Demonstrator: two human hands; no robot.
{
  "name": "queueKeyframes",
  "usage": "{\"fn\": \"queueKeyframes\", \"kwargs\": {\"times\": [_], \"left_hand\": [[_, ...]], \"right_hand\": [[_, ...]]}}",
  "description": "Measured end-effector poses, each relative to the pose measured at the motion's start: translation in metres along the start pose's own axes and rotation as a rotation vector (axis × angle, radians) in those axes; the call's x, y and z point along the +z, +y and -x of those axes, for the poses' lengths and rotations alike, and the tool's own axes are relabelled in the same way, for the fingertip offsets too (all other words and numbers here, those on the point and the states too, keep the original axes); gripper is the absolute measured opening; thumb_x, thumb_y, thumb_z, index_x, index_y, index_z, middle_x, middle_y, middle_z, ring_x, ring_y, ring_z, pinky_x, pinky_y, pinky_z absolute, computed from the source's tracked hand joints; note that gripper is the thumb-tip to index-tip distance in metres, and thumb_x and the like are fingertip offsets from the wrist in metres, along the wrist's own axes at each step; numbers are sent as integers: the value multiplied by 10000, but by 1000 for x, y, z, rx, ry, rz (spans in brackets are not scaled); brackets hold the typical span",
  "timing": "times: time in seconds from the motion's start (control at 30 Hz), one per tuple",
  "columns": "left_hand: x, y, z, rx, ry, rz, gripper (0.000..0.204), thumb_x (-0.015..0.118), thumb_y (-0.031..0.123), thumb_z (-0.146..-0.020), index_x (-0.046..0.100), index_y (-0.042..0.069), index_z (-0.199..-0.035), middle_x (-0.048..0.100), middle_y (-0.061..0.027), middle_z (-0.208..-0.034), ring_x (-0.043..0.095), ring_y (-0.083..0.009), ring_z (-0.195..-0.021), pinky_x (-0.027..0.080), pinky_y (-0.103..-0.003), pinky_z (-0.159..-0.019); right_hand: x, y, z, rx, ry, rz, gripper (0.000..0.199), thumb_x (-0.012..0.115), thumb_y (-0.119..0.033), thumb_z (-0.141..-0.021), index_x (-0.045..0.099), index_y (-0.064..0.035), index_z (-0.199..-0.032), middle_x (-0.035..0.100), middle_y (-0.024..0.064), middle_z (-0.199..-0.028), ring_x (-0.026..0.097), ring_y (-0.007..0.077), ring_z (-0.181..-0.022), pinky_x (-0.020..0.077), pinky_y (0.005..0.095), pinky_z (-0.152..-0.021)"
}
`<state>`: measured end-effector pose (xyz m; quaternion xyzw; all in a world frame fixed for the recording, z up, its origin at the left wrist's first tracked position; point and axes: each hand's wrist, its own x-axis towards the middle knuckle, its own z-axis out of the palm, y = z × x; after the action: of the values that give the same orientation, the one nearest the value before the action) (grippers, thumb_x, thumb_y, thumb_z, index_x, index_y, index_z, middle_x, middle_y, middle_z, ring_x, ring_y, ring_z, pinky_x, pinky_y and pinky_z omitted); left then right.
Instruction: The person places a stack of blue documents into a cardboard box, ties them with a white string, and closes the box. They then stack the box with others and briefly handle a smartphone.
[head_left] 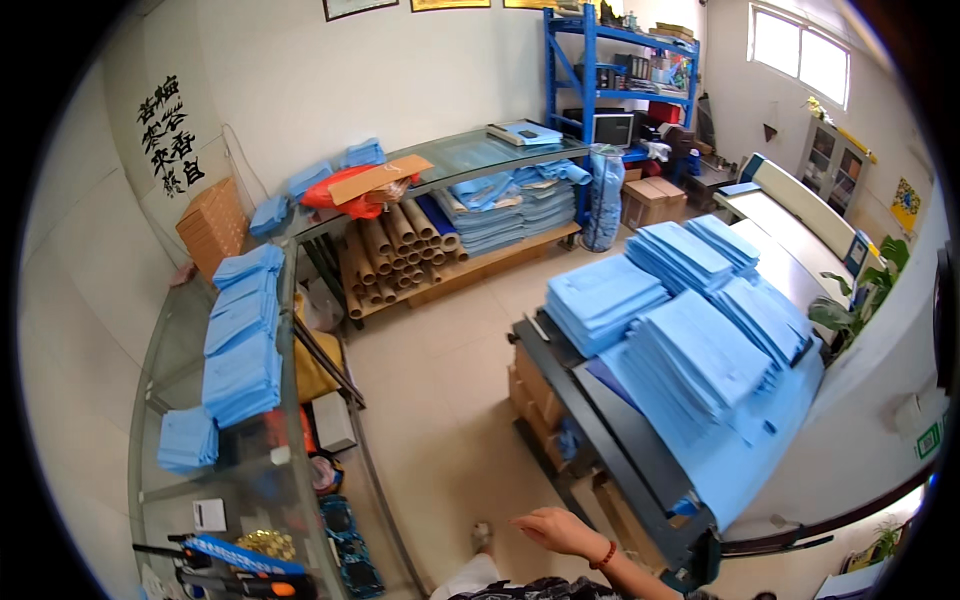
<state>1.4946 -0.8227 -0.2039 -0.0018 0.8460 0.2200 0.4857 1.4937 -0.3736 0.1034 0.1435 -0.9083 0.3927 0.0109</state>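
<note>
Bright daylit room, strong fisheye view

Daylight enters through the window [800,55] at upper right, blown out white; shadows are soft, edges bend and darken toward the rim, and focus is mostly sharp.

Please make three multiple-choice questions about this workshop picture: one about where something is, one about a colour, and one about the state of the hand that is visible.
1. Where do the cardboard tubes lie?
A. On the low shelf under the glass table
B. On top of the blue shelving rack
C. On the dark table at the right

2. What colour are the folded fabric stacks on the dark table?
A. Red
B. Light blue
C. Green

3. How is the right hand?
A. Closed around a tube
B. Pressing on a stack
C. Empty, fingers spread, above the floor

Answers:
1 A, the tubes are piled below the glass table.
2 B, every stack there is light blue.
3 C, the hand holds nothing and touches nothing; it wears a red bead bracelet.
</note>
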Motion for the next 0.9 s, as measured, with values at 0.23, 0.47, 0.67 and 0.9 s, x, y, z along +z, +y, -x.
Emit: {"fn": "queueKeyframes", "kwargs": {"times": [0.23,0.47,0.67,0.9], "left_hand": [[-117,17,-95,316,-12,-688,350,534,295,-929,681,-4,-1038,703,-124,-951,661,-229,-860,515,-391,-783],[-283,150,-242,240,125,211,322,581,208,-911,621,0,-1153,694,-115,-980,658,-181,-859,527,-308,-745],[-405,205,-350,290,174,235,350,565,175,-924,568,-48,-1194,675,-121,-1020,656,-201,-874,534,-328,-777],[-529,255,-380,170,92,455,374,562,346,-862,704,29,-1001,689,-157,-925,610,-279,-826,479,-411,-775]], "right_hand": [[29,32,-199,-265,-243,-99,246,587,-182,-881,640,-65,-1090,670,140,-922,636,340,-861,510,429,-769],[-2,140,-326,-57,-291,111,253,576,-228,-901,634,-106,-1114,668,128,-943,639,330,-905,516,442,-773],[-66,228,-463,164,-296,150,267,561,-232,-912,648,-102,-1128,682,163,-960,656,346,-851,530,433,-763],[-177,317,-619,179,94,158,249,602,-192,-891,660,-75,-1103,681,156,-922,651,326,-860,526,412,-775]]}}
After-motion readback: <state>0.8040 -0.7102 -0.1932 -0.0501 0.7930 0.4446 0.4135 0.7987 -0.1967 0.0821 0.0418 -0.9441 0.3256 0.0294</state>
